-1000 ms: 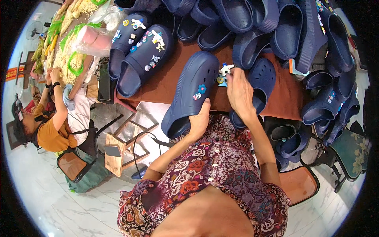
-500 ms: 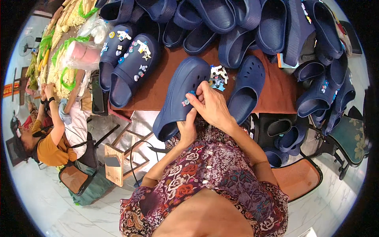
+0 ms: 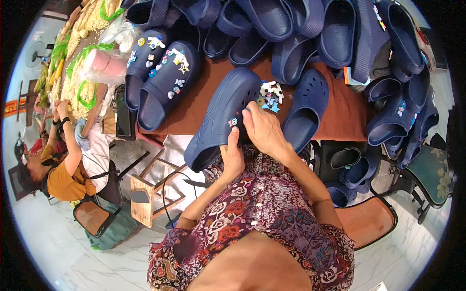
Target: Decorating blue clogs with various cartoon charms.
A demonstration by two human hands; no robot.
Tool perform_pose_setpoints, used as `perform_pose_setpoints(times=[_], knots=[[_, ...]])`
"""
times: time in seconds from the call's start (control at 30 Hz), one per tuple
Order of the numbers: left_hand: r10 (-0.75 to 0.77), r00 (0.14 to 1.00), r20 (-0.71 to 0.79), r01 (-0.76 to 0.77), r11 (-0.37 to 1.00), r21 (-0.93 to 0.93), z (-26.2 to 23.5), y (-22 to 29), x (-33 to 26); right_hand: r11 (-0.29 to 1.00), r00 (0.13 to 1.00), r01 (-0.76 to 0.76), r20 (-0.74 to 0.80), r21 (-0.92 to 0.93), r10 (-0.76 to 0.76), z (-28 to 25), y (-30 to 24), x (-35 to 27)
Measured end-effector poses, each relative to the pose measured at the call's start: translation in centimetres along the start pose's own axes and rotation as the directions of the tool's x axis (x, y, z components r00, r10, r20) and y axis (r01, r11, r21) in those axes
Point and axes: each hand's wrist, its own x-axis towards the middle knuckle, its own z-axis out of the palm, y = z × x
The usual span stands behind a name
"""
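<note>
A navy clog (image 3: 218, 109) is tilted up in front of me, toe pointing away. My left hand (image 3: 232, 157) grips it at the foot opening, thumb on the outside and the other fingers hidden inside. A small candy-shaped charm (image 3: 233, 122) sits on its upper, just above that thumb. My right hand (image 3: 263, 127) presses bent fingers against the clog's holed upper; whatever they pinch is hidden. Beyond it, a small pile of charms (image 3: 270, 94) lies on the brown cloth (image 3: 194, 109). The undecorated clog (image 3: 306, 109) stands right of my right hand.
Two charm-decorated clogs (image 3: 170, 82) stand at the left. Many navy clogs (image 3: 267, 19) are heaped along the far side, with more at the right. A person in an orange top (image 3: 70, 179) works beside corn at far left. A wooden stool (image 3: 141, 201) holds a phone.
The held clog has shifted slightly left and turned. My right thumb has moved off the candy charm, which shows more fully, and a blue piece by that thumb is out of sight.
</note>
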Motion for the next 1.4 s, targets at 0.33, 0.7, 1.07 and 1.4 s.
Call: perform_pose_setpoints(times=[0.33,0.7,1.07,1.4], knots=[[-0.088,0.994,-0.066,0.075,0.981,-0.178,0.1,1.4,1.2,0.959,0.981,-0.072,-0.193,-0.274,0.018,-1.6,4.5,1.8],[-0.144,0.989,-0.021,0.133,0.950,-0.281,-1.0,1.0,1.1,0.951,0.953,-0.074,-0.303,-0.299,-0.021,-1.4,4.6,2.2],[-0.055,0.997,0.052,0.051,0.996,0.072,-1.2,-1.3,-0.3,0.996,0.999,0.002,-0.037,-0.091,-0.005,-1.6,-2.6,0.3],[0.066,0.997,0.036,-0.067,0.997,0.026,-1.4,-2.2,0.3,0.980,0.988,0.150,-0.017,-0.128,-0.154,0.4,-1.5,-0.3]])
